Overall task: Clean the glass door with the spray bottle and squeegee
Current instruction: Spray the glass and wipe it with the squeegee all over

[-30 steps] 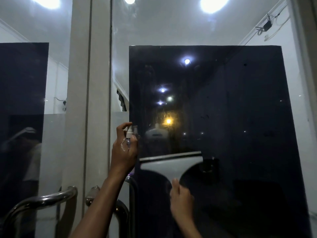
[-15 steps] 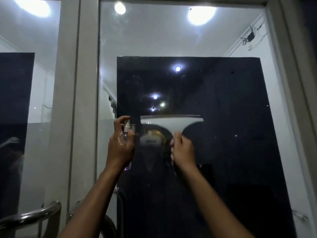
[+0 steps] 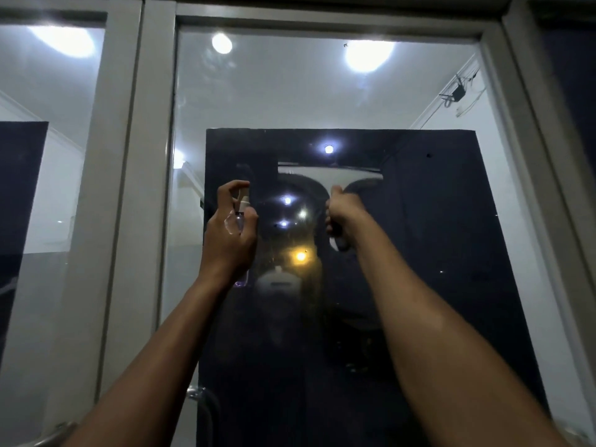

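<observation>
Both arms were raised to the glass door (image 3: pixel 322 91).
My left hand (image 3: pixel 230 230) gripped the spray bottle (image 3: pixel 241 208); my right hand (image 3: pixel 343 214) clamped the squeegee (image 3: pixel 329 175).

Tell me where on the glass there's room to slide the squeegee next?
Open glass lies above the squeegee, up to the top door frame, and to its right, out to the right frame. Left is crowded: the left hand holds the spray bottle close beside the blade. The right hand grips the squeegee's handle.
</observation>
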`<state>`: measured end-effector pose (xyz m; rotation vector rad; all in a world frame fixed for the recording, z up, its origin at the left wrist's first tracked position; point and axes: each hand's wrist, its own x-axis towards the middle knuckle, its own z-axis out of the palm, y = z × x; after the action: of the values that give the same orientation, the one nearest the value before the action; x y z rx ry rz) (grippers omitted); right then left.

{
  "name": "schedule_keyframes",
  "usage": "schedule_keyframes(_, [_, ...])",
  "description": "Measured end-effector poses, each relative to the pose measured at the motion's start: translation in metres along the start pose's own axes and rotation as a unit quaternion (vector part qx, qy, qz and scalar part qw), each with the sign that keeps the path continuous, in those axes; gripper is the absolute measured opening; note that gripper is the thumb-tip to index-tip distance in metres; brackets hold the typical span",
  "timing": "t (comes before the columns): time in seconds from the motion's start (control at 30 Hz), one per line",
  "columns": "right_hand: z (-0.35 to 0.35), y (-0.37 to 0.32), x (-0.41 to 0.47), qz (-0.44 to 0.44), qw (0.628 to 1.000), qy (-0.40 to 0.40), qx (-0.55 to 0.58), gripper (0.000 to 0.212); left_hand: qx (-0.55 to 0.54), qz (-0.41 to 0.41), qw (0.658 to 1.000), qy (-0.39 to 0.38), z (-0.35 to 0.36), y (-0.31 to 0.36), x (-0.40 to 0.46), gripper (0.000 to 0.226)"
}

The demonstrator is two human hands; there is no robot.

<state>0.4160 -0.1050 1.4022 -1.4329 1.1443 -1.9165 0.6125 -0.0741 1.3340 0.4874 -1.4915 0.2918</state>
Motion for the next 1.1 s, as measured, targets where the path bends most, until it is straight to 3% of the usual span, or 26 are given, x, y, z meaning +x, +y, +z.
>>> schedule_keyframes(0.23, [-0.041, 0.106, -0.076, 0.035, 0.998, -0.052, 0.015, 0.048, -0.007, -0.011, 1.000, -0.013, 0.029, 0.009, -0.016, 0.032])
schedule_keyframes(0.47, [-0.044, 0.041, -0.020, -0.118, 0.989, 0.082, -0.017, 0.049, -0.014, 0.009, 1.000, -0.013, 0.040, 0.019, -0.012, 0.032])
schedule_keyframes(0.63, [-0.054, -0.013, 0.044, -0.071, 0.991, 0.110, -0.009, 0.044, -0.006, 0.013, 1.000, -0.011, 0.040, 0.013, -0.010, 0.032])
schedule_keyframes(0.77, [-0.064, 0.014, 0.054, -0.037, 0.994, 0.089, -0.044, 0.038, -0.007, 0.006, 1.000, -0.013, 0.042, 0.008, -0.014, 0.032])
schedule_keyframes(0.97, [-0.090, 0.083, 0.013, -0.053, 0.985, 0.079, -0.147, 0.048, -0.016, -0.010, 1.000, -0.019, 0.057, 0.015, -0.021, 0.031])
schedule_keyframes(1.1, [-0.097, 0.086, -0.006, -0.060, 0.983, 0.081, -0.153, 0.054, -0.023, -0.008, 0.999, -0.029, 0.060, 0.025, -0.018, 0.031])
